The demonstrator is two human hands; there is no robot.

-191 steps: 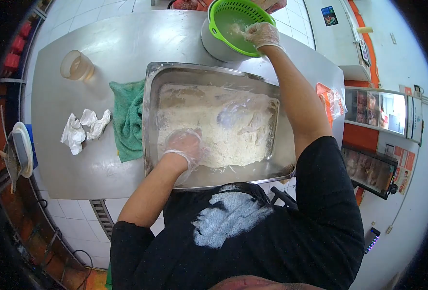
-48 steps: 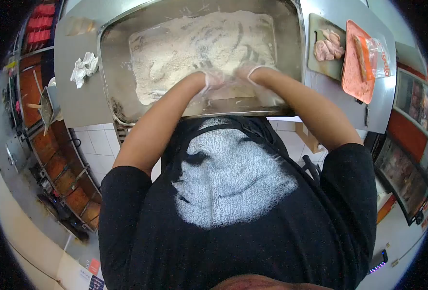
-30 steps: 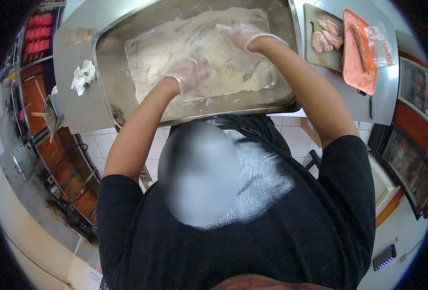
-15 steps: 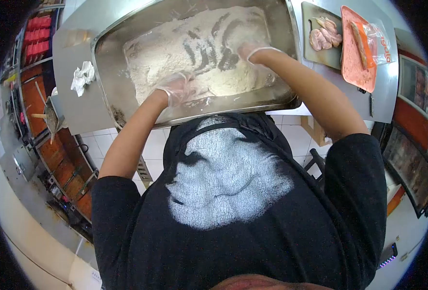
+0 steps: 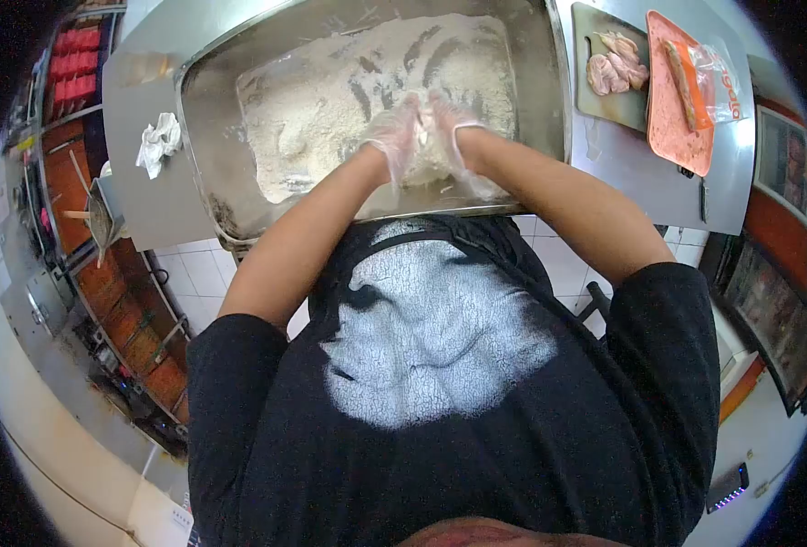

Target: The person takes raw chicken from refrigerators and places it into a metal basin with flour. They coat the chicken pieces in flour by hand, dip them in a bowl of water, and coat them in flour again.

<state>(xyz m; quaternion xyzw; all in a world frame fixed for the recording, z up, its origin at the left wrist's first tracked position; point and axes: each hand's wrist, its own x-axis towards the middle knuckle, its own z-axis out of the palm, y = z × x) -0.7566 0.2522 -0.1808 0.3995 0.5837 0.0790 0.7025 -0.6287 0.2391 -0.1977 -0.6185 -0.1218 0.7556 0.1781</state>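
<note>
A large metal tray [image 5: 210, 155] holds a bed of white flour [image 5: 308, 114], with dark streaks where the metal shows through. Over the middle of it, near the tray's front side, my left hand [image 5: 396, 130] and my right hand [image 5: 455, 129] come together in thin clear plastic gloves. Their palms face each other, fingers pointing away from me, with pale floury stuff pressed between them. Whether anything else lies inside that flour cannot be made out.
Right of the tray, raw chicken pieces [image 5: 616, 68] lie on a cutting board [image 5: 604, 108]. Beside it, a pink tray [image 5: 679, 146] carries an orange-and-clear plastic package [image 5: 695, 87]. A crumpled white tissue [image 5: 158, 144] lies on the metal table [image 5: 139, 205] at the left.
Both hands have moved inward from opposite sides of the flour and now meet at the middle, gathering flour between them. The flour at the front right has been swept toward the centre.
</note>
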